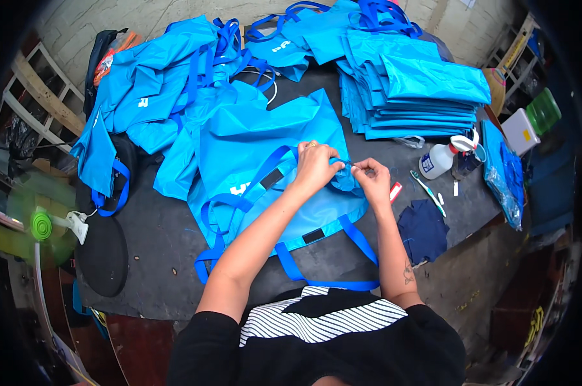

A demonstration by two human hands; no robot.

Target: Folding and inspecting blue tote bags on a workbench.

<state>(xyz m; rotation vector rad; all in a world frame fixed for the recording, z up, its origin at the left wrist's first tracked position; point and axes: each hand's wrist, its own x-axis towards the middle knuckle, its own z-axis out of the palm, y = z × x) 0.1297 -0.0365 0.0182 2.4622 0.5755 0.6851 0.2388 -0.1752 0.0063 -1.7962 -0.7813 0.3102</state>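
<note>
A light-blue tote bag [258, 138] with darker blue straps lies spread on the black table in front of me, its mouth toward me. Black fastener strips show along its hem. My left hand [315, 166] pinches a bunched part of the bag near its right side. Close beside it, the fingertips of my right hand [372, 177] are pressed together on the same gathered fabric. Whether a thread or seam lies between the fingertips is too small to tell. A blue strap [342, 284] loops over the table edge near my body.
Folded blue bags [406, 96] are stacked at the far right; loose bags [156, 83] heap at the far left. On the right lie a spray bottle [436, 161], a toothbrush [428, 193] and a dark cloth [423, 230]. A green fan [41, 225] stands left.
</note>
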